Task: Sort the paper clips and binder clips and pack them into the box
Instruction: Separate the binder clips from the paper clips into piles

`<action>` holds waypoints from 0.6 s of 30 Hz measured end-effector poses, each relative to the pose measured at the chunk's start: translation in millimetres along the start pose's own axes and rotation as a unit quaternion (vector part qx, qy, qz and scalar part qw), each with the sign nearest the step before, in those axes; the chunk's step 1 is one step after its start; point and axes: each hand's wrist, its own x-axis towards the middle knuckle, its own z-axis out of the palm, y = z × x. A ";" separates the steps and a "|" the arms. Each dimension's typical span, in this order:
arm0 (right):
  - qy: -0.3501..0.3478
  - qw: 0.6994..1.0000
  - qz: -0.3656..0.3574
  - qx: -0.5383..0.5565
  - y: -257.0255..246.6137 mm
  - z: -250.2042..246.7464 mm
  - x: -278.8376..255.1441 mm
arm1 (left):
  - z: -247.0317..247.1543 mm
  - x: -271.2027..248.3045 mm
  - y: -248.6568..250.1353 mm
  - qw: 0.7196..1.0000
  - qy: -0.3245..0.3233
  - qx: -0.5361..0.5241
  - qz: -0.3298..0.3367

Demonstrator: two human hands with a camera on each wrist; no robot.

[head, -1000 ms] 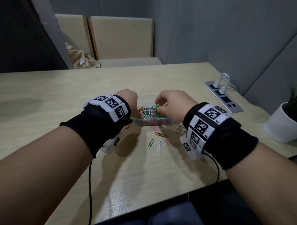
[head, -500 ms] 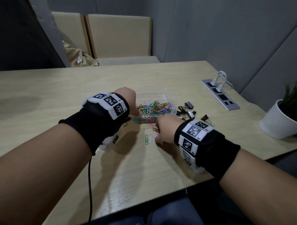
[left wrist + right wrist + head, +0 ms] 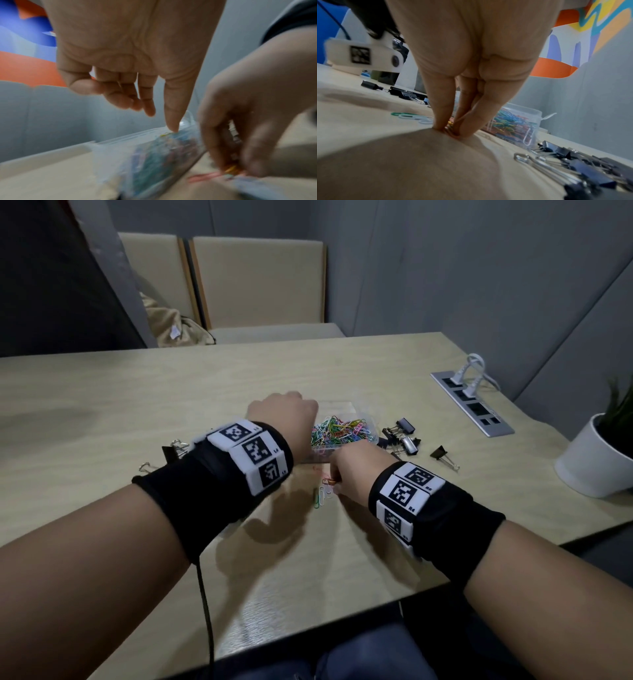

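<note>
Head view shows the clear box, heaped with coloured paper clips, at the table's centre; the left hand steadies its 9 o'clock side, index fingertip on the rim, other fingers loosely curled. At the box's 6 o'clock, the right hand pinches a loose paper clip flat against the table. Light, thin, slippery wire: probably best lifted by an edge. Binder clips lie at 3 o'clock.

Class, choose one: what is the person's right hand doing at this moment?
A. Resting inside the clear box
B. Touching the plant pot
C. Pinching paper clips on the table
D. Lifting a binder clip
C: the right hand's fingertips pinch paper clips against the table, just in front of the clear box.
</note>
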 end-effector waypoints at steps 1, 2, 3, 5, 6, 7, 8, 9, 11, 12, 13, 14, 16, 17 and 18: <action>0.000 1.000 0.002 0.005 0.8 0.3 0.5 | 2.2 -2.4 5.8 0.999 -0.023 0.002 0.025; 0.002 1.000 0.004 0.013 2.1 0.4 0.9 | 4.8 -5.1 12.2 0.997 -0.055 0.003 0.047; 0.003 1.000 0.006 0.023 3.6 0.2 1.1 | 8.8 -7.2 18.0 0.994 -0.090 0.008 0.064; -0.003 0.999 0.009 0.034 6.4 -0.9 2.1 | 17.0 -11.1 27.3 0.985 -0.147 0.025 0.084; -0.011 0.999 0.014 0.037 7.4 -1.8 2.5 | 20.7 -11.9 30.4 0.982 -0.163 0.031 0.086; -0.019 0.999 0.021 0.041 8.5 -2.6 2.4 | 25.0 -11.4 32.1 0.981 -0.169 0.034 0.086; -0.025 0.998 0.028 0.047 9.1 -3.3 2.7 | 27.1 -10.5 33.0 0.982 -0.167 0.032 0.087; -0.027 0.998 0.033 0.051 9.8 -3.5 3.0 | 29.1 -8.7 32.4 0.982 -0.164 0.029 0.087; -0.026 0.998 0.036 0.052 11.0 -3.2 3.7 | 30.5 -4.9 29.8 0.983 -0.163 0.023 0.081; -0.027 0.998 0.037 0.048 11.2 -2.5 3.9 | 30.6 -3.5 28.3 0.983 -0.164 0.020 0.074; -0.029 0.998 0.036 0.041 11.0 -2.2 3.9 | 31.1 -2.1 26.6 0.984 -0.163 0.019 0.067; -0.033 0.998 0.036 0.035 10.7 -1.8 4.1 | 31.0 -0.6 25.4 0.985 -0.161 0.019 0.062; -0.044 0.998 0.036 0.026 9.9 -0.6 4.9 | 30.2 1.7 24.8 0.986 -0.157 0.018 0.059; -0.052 0.998 0.034 0.019 9.5 -0.1 5.5 | 30.4 2.5 24.6 0.986 -0.157 0.021 0.060; -0.062 0.998 0.032 0.009 8.9 0.0 5.7 | 29.9 3.0 25.2 0.985 -0.158 0.025 0.059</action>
